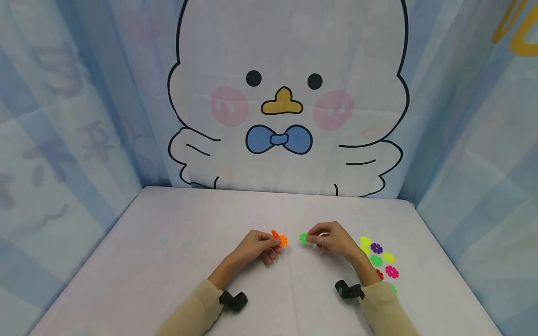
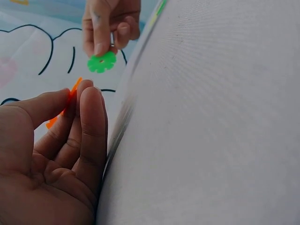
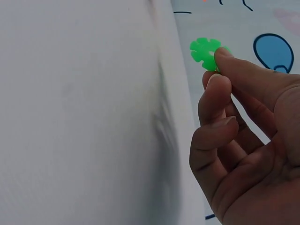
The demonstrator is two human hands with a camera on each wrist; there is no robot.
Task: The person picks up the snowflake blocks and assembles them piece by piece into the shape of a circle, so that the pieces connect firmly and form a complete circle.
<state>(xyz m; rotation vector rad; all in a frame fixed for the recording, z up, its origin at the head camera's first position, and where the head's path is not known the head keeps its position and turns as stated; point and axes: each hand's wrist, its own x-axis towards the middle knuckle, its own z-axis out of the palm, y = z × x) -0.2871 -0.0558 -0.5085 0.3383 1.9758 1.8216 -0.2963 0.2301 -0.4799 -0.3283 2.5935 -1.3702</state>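
Observation:
Over the middle of the table, my left hand (image 1: 257, 246) pinches orange snowflake discs (image 1: 283, 240) between thumb and fingers. Two orange notched pieces show there, set at an angle to each other. In the left wrist view the orange plastic (image 2: 71, 97) is seen mostly edge-on. My right hand (image 1: 334, 239) holds a green snowflake disc (image 1: 303, 238) by its edge, with its flat face and notches showing in the right wrist view (image 3: 204, 50). A small gap separates the green disc from the orange ones.
Right of my right forearm lie several loose discs: yellow (image 1: 388, 257), purple (image 1: 376, 248), green (image 1: 376, 261), pink (image 1: 392, 271) and a partly covered red one (image 1: 380, 274). A pale cloth covers the table (image 1: 168, 261). Behind it hangs a printed curtain (image 1: 286, 172).

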